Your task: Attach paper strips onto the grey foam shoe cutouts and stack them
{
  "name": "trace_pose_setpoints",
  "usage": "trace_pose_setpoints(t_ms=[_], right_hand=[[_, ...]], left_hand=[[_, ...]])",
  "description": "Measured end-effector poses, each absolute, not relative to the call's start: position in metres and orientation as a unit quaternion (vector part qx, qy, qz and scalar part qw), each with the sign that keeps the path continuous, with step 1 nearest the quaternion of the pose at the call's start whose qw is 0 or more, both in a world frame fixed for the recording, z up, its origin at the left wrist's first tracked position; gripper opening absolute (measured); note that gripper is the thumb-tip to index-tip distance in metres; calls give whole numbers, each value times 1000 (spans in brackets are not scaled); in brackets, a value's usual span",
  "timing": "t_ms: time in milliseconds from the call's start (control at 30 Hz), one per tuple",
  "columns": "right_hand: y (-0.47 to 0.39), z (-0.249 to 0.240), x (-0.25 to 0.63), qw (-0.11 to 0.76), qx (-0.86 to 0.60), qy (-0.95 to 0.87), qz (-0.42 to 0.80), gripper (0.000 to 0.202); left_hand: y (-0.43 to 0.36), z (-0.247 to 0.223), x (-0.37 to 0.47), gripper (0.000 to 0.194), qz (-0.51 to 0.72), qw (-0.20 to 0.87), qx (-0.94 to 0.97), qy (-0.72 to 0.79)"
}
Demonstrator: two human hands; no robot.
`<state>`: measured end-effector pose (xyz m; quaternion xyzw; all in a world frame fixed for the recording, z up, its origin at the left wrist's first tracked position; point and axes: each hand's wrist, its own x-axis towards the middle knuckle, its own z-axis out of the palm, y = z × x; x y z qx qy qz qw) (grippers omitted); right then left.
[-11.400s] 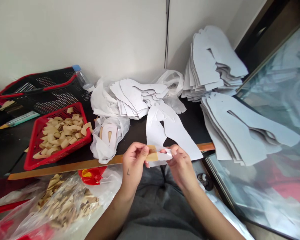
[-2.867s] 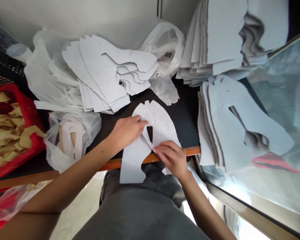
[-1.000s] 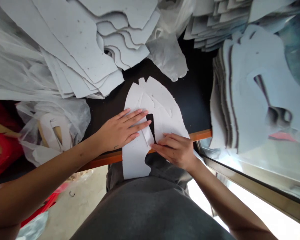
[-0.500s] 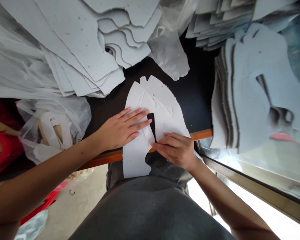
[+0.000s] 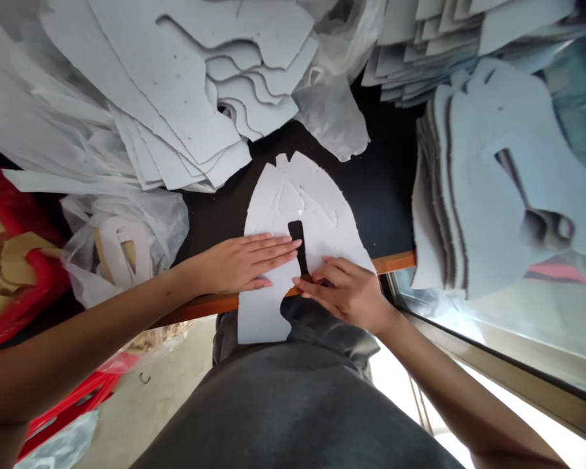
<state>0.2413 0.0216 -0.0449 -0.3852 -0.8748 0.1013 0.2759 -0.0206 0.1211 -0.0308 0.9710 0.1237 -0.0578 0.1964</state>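
Note:
A white cut-out sheet (image 5: pixel 322 208) with a narrow slot lies on the dark table (image 5: pixel 385 195), its lower left leg hanging over the orange front edge. My left hand (image 5: pixel 247 262) rests flat on the sheet's left side, fingers stretched out toward the slot. At the right side of the slot, my right hand (image 5: pixel 349 290) has its fingers bent together on the sheet's right leg; its fingertips meet near the slot's lower end. What they hold, if anything, is too small to make out. Thin raised flaps or folds show on the sheet above the slot.
Stacked white sheets (image 5: pixel 161 85) lie at the back left, beside a clear plastic bag (image 5: pixel 334 117). More stacked sheets (image 5: pixel 478 163) stand at the right. Another plastic bag with white pieces (image 5: pixel 127 251) and a red crate (image 5: pixel 39 286) of brown pieces are at the left.
My left hand has moved slightly down the sheet and now lies flatter. The narrow flap beside the slot's left edge no longer shows. My right hand is nearly unmoved. The view has shifted slightly left.

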Motion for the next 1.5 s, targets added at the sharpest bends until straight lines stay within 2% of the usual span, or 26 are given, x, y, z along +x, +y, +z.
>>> trace_pose_setpoints(t_ms=[100, 333, 433, 500, 633, 767, 933, 1067, 1167, 1367, 1500], right_hand=[[22, -49, 247, 283, -360, -879, 133, 20], [21, -50, 249, 376, -381, -807, 251, 19], [24, -43, 247, 384, -428, -766, 286, 21], [27, -38, 247, 382, -467, -735, 309, 27], [32, -33, 246, 361, -521, -695, 341, 38], [33, -31, 247, 319, -484, -762, 287, 19], [45, -22, 245, 197, -324, -920, 96, 14], [60, -16, 241, 157, -226, -960, 56, 20], [64, -16, 239, 175, -228, -951, 117, 18], [65, -24, 231, 269, -323, -817, 395, 6], [71, -28, 227, 341, -404, -744, 409, 8]], left_hand=[[121, -33, -22, 61, -47, 172, 977, 120], [120, -32, -27, 66, -12, 116, 985, 123], [110, -22, -22, 54, 36, 84, 990, 111], [95, -14, -12, 43, 84, 77, 981, 154], [59, -7, 15, 51, 98, 71, 941, 315], [34, -22, 20, 57, 119, 39, 900, 417], [21, -48, 3, 61, 185, 80, 875, 441], [22, -55, -3, 56, 199, 98, 873, 435], [23, -55, -3, 52, 197, 99, 873, 436], [21, -59, -4, 53, 185, 65, 884, 424], [19, -61, -5, 64, 191, 34, 897, 398]])
